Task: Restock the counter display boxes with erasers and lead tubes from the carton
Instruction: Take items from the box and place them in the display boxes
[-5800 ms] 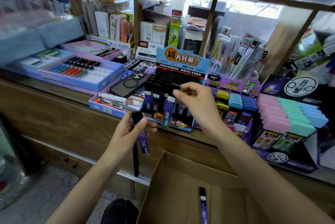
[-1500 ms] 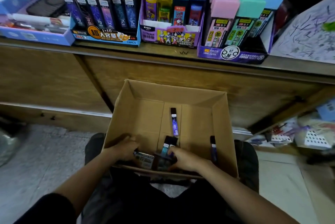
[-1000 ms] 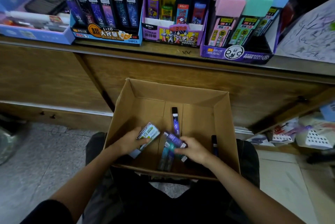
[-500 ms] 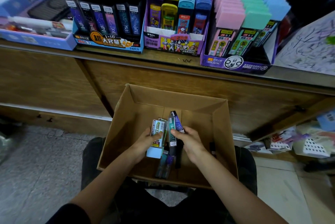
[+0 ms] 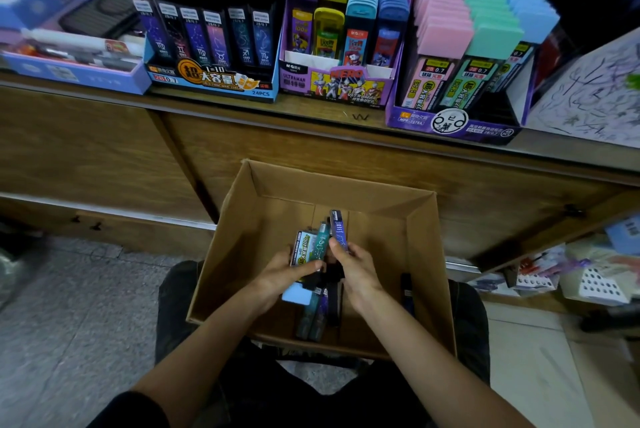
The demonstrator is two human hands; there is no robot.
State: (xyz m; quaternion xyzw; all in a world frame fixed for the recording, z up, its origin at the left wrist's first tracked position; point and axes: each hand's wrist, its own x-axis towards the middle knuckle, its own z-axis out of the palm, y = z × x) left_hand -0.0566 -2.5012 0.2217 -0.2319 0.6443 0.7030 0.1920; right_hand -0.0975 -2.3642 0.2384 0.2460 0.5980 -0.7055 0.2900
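An open brown carton (image 5: pixel 249 219) rests on my lap below the counter. Over it, my left hand (image 5: pixel 284 271) grips a wide pastel lead case with a blue cap (image 5: pixel 300 247). My right hand (image 5: pixel 353 264) pinches slim dark lead tubes (image 5: pixel 337 230), one purple and one teal, upright beside that case. More tubes (image 5: pixel 311 320) lie on the carton floor, and one (image 5: pixel 406 292) lies by the right wall. On the counter stand three display boxes: the black zodiac tubes (image 5: pixel 211 77), the Ultraman box (image 5: pixel 341 84) and the pastel box (image 5: pixel 453 122).
The wooden counter front (image 5: pixel 104 150) rises just behind the carton. A blue tray of pens (image 5: pixel 74 72) sits at the counter's left. A scribbled test sheet (image 5: pixel 588 95) lies at the right. Packets (image 5: pixel 588 282) are stacked on the low shelf at right. Grey floor (image 5: pixel 69 323) is at left.
Since 1.5 s ago both hands have lifted off the carton floor with the case and tubes and come together at the middle. My view has tilted slightly up.
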